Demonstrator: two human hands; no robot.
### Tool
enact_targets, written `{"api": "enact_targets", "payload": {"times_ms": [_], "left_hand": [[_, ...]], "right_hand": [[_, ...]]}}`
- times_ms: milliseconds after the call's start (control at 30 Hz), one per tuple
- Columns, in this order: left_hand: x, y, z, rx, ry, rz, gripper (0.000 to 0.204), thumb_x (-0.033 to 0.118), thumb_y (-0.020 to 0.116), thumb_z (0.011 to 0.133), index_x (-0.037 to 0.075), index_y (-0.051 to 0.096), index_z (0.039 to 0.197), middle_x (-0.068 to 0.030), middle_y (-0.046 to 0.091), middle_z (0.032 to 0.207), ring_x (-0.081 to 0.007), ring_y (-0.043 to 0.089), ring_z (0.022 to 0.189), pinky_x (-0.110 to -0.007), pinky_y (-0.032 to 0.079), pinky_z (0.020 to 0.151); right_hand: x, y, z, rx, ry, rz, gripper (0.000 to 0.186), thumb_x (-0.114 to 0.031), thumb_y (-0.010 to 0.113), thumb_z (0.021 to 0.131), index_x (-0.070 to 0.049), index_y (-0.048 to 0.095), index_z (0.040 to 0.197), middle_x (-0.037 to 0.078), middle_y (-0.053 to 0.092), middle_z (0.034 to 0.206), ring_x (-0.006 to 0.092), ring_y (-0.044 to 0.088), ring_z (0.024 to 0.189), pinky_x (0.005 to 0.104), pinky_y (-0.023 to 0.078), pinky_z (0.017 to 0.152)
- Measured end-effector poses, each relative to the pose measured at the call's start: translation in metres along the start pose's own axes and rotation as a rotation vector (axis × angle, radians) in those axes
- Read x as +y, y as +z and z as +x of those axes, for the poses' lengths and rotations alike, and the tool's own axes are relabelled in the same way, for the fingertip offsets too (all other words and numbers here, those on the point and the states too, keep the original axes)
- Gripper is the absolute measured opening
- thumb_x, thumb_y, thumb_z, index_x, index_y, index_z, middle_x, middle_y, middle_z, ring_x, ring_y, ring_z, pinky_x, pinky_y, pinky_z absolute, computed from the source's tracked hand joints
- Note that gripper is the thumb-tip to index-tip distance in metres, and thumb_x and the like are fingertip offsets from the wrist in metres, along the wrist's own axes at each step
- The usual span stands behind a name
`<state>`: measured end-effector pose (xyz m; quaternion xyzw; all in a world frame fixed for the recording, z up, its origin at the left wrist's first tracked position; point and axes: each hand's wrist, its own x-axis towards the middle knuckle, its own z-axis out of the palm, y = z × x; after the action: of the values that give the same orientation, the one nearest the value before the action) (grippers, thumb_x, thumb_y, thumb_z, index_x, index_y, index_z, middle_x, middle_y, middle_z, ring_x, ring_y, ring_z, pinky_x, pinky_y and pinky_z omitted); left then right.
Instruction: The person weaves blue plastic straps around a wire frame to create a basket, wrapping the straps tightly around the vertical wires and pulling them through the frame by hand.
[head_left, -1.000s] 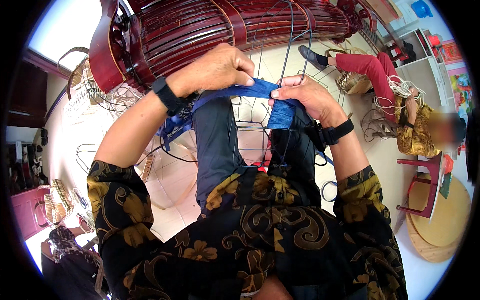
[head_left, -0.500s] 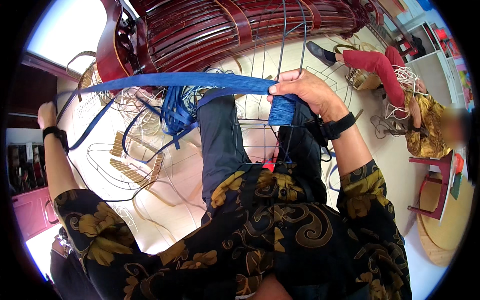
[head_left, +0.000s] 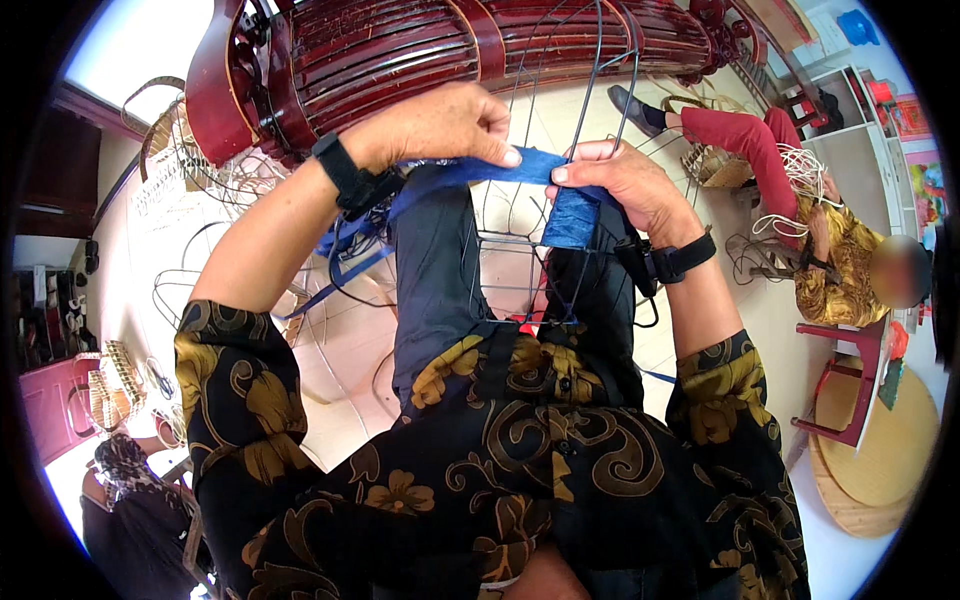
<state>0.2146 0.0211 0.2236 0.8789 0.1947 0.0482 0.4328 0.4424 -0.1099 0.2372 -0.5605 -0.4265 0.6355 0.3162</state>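
A black wire frame (head_left: 590, 92) stands between my knees. A woven blue band (head_left: 572, 220) wraps its near bars. From the top of that band a flat blue strip (head_left: 532, 165) runs left. My right hand (head_left: 630, 185) pinches the strip against the frame, thumb on top. Just left of it, my left hand (head_left: 450, 125) grips the same strip between thumb and curled fingers. More blue strip (head_left: 352, 262) hangs in loose loops by my left knee; my left forearm and wrist strap hide part of it.
A dark red slatted wooden bench (head_left: 390, 60) spans the far side. Pale cords (head_left: 205, 180) lie on the floor at left. A person in red trousers (head_left: 752, 140) sits at right with white cord, near a red stool (head_left: 850, 385). Another person (head_left: 130, 500) is at lower left.
My left hand has come in from the far left to beside my right hand. The strip, stretched long before, now spans a short gap between them. My right hand stays on the frame.
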Motion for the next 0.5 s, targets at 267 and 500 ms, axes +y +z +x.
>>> {"api": "enact_targets", "payload": {"times_ms": [267,500], "left_hand": [[0.019,0.001,0.009,0.003,0.235,0.129,0.028,0.023,0.066,0.087,-0.003,0.061,0.078,-0.0052,0.049,0.064,-0.0132,0.046,0.063,-0.033,0.041,0.06],[-0.142,-0.144,-0.149,0.441,-0.162,0.365,0.029,0.027,0.061,0.094,0.002,0.06,0.079,0.0004,0.047,0.066,-0.0117,0.047,0.061,-0.033,0.038,0.057]], "right_hand": [[0.005,-0.001,0.0,0.008,-0.011,0.018,0.016,-0.014,0.074,0.082,0.0,0.072,0.089,0.008,0.073,0.084,0.0116,0.067,0.075,0.0239,0.054,0.073],[0.009,-0.002,-0.005,0.013,-0.015,0.029,0.021,-0.016,0.075,0.082,0.002,0.072,0.094,0.009,0.073,0.086,0.0123,0.068,0.075,0.0237,0.055,0.075]]}}
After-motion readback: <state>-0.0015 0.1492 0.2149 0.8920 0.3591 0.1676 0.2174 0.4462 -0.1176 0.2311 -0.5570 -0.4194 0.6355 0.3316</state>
